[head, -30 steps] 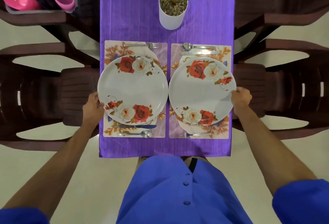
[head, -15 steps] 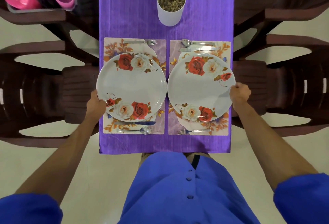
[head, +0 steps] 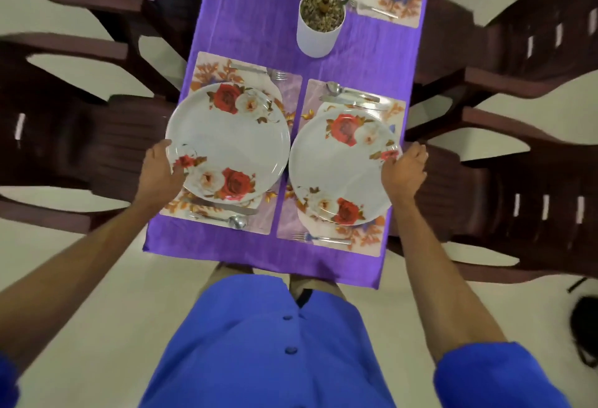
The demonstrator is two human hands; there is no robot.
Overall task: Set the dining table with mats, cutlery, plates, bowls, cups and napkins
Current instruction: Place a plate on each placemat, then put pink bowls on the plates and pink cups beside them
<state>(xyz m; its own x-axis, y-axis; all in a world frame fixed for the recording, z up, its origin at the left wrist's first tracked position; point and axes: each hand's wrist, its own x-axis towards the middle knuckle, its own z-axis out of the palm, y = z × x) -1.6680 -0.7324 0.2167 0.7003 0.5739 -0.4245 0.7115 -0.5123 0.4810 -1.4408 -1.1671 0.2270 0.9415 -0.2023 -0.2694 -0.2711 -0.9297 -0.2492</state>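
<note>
Two rose-patterned plates sit side by side over floral mats at the near end of the purple table. Left hand (head: 160,172) grips the left plate (head: 228,142) at its near-left rim, fingers curled onto the edge. Right hand (head: 404,169) pinches the right plate (head: 343,166) at its right rim.

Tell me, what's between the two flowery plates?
Head view: nothing. Left plate and right plate nearly touch; only placemat shows in the gap.
</note>
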